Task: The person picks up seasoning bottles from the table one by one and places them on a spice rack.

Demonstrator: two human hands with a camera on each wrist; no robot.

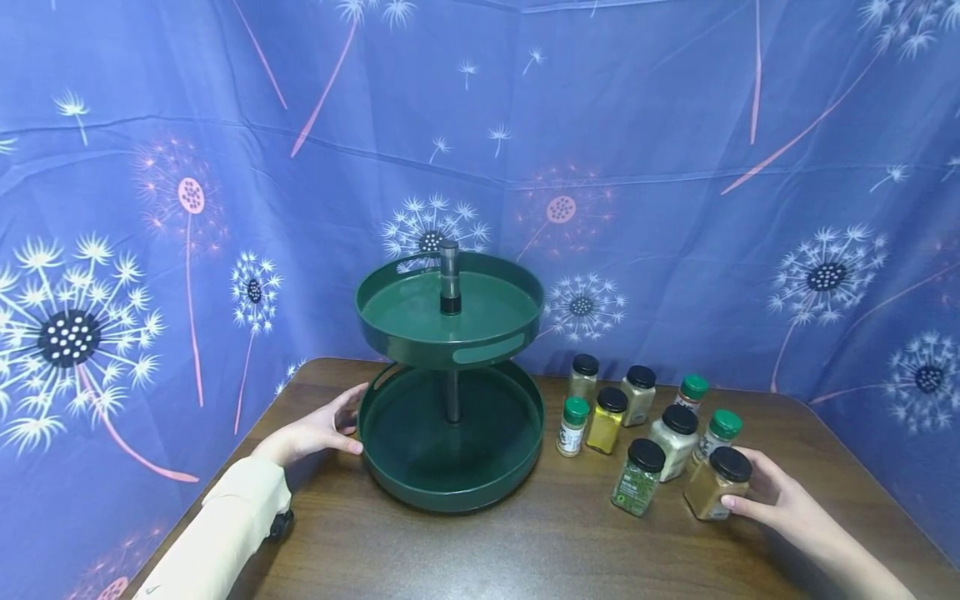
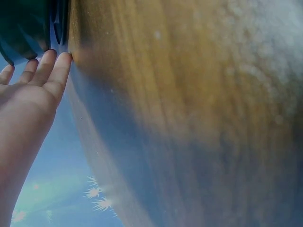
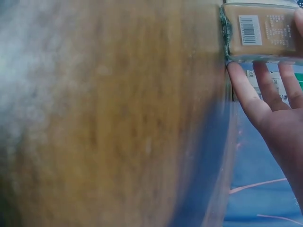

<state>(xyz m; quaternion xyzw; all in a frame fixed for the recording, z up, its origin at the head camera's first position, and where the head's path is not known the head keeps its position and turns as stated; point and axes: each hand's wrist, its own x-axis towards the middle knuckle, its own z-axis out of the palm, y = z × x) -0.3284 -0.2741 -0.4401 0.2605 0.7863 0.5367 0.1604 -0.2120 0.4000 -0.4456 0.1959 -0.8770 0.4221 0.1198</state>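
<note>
A two-tier green tray stand [image 1: 450, 492] with a central metal post stands on the table. My left hand [image 1: 321, 429] is at the left side of its lower tray, thumb and fingertips right at the wall. In the left wrist view, the fingers of the left hand [image 2: 35, 90] reach out fairly straight to the green tray [image 2: 23, 33]. My right hand [image 1: 776, 492] holds a square glass spice jar [image 1: 708, 496] of brown powder with a black lid, thumb in front and fingers behind. A barcode label shows on this jar [image 3: 258, 30] in the right wrist view.
Left of the held jar stands a jar of green herbs [image 1: 636, 483]. Behind are a jar of pale powder [image 1: 673, 446], a yellow jar [image 1: 604, 427], green-capped shakers [image 1: 570, 437] and other black-lidded jars [image 1: 637, 400]. A blue dandelion-print cloth [image 1: 637, 150] hangs around the wooden table [image 1: 480, 558].
</note>
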